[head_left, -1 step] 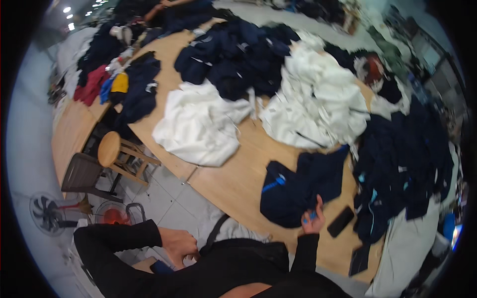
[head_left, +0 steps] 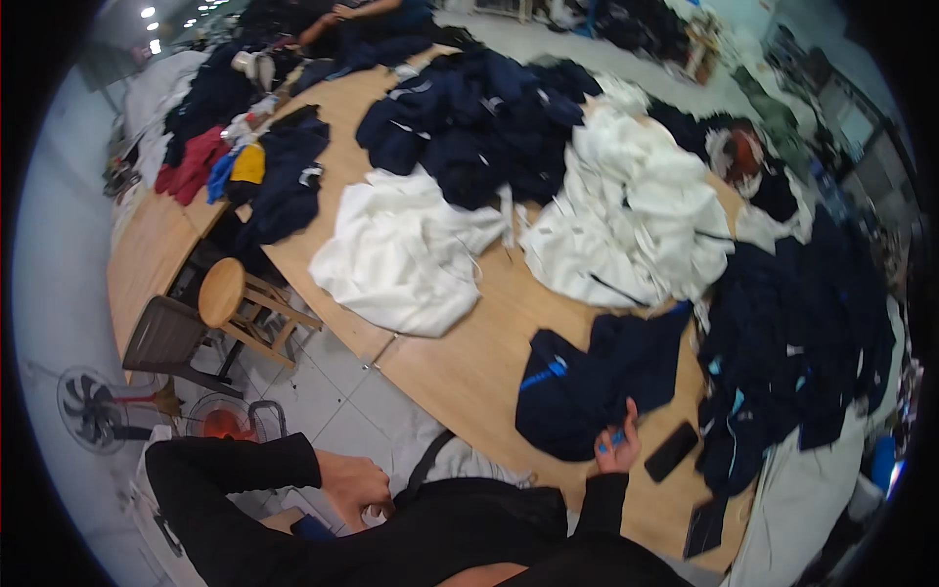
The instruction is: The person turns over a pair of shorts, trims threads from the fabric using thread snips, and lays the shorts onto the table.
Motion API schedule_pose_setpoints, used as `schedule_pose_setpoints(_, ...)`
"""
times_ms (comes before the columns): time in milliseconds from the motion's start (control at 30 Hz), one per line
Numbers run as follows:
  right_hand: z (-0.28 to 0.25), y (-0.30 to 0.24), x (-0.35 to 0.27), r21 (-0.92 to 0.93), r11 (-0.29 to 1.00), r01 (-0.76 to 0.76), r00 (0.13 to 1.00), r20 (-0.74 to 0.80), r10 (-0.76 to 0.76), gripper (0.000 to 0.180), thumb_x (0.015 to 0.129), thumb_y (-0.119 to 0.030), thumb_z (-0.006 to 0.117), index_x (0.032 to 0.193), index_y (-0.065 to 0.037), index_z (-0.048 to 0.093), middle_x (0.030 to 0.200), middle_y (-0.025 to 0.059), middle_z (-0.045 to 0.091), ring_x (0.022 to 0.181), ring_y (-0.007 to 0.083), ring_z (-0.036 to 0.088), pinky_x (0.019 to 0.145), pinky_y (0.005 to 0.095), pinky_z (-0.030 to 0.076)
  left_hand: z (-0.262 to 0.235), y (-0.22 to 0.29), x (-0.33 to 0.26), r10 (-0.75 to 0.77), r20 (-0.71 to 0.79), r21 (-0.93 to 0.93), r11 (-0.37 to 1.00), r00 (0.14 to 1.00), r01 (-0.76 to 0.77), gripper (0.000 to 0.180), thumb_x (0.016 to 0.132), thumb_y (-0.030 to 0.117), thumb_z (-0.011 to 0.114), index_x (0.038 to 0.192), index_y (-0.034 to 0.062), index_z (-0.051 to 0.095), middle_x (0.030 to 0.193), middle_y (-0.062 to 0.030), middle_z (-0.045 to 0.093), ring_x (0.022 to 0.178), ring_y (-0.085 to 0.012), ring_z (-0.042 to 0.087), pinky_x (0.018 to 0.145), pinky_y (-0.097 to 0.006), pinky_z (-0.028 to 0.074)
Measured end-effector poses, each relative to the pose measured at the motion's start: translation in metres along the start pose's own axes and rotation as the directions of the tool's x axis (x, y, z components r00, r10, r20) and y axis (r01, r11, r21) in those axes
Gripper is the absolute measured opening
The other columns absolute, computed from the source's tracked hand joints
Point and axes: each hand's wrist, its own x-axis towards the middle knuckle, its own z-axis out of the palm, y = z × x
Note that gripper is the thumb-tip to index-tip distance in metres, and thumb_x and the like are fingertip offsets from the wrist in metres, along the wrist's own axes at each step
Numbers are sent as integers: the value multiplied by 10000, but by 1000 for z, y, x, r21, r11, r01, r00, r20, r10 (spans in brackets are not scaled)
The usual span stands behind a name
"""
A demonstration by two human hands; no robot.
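the right hand (head_left: 616, 448) pinches the near hem of a soft, limp dark navy fabric garment with blue trim (head_left: 597, 382) lying on the wooden tabletop (head_left: 469, 362), likely light and best gathered at its edges, while the left hand (head_left: 354, 484) curls by the lap, its grip unclear.

Person's in an all-black long-sleeved top, sleeves running right down to both wrists, fabric a bit rumpled over the chest. Left hand (head_left: 354, 486) and right hand (head_left: 618, 448) are bare, no gloves. Right fingertips show bright blue bits, can't tell what they are.
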Motion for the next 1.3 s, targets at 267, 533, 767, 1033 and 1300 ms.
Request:
schedule_pose_setpoints(267, 22, 10, 2, 38, 999, 18, 997, -80, -15, 346, 1069, -148, 612, 1406, -100, 676, 1038, 51, 799, 557, 75, 605, 397, 230, 334, 18, 1, -4, -8, -153, 20, 1000, 988, 11, 489, 832, 556, 735, 1030, 110, 762, 955, -86, 795, 924, -325, 759, 775, -470, 592)
schedule_pose_setpoints(533, 30, 8, 9, 31, 999, 18, 992, -128, -14, 370, 1083, -178, 604, 1449, -135, 641, 880, 31, 776, 551, 83, 638, 390, 228, 339, 30, -18, 4, -22, -101, -73, 997, 995, 14, 461, 871, 463, 707, 1154, 99, 714, 1011, -95, 780, 945, -338, 736, 799, -462, 575)
schedule_pose_setpoints(767, 23, 10, 8, 31, 999, 23, 998, 63, -25, 351, 1082, -157, 596, 1422, -98, 660, 927, 18, 780, 529, 68, 592, 386, 236, 333, 60, -30, 17, -21, -284, 81, 996, 959, 46, 465, 812, 546, 732, 930, 96, 726, 853, -138, 743, 830, -399, 718, 683, -507, 554)
schedule_pose_setpoints(1033, 16, 7, 0, 45, 998, 33, 998, -54, -30, 363, 1086, -162, 579, 1436, -93, 642, 1058, 39, 799, 517, 69, 548, 405, 241, 331, 52, -25, 18, 45, -274, 217, 976, 961, 17, 437, 822, 540, 701, 859, 105, 679, 810, -142, 712, 808, -406, 706, 674, -523, 545)
schedule_pose_setpoints(1300, 30, 7, 4, 88, 996, -35, 998, 62, 29, 373, 1086, -144, 576, 1451, -75, 613, 952, 13, 730, 523, 94, 495, 454, 262, 344, 60, -32, 14, -76, -242, 104, 989, 967, 103, 353, 851, 418, 689, 1063, 147, 768, 1016, -124, 778, 919, -371, 740, 764, -467, 587)
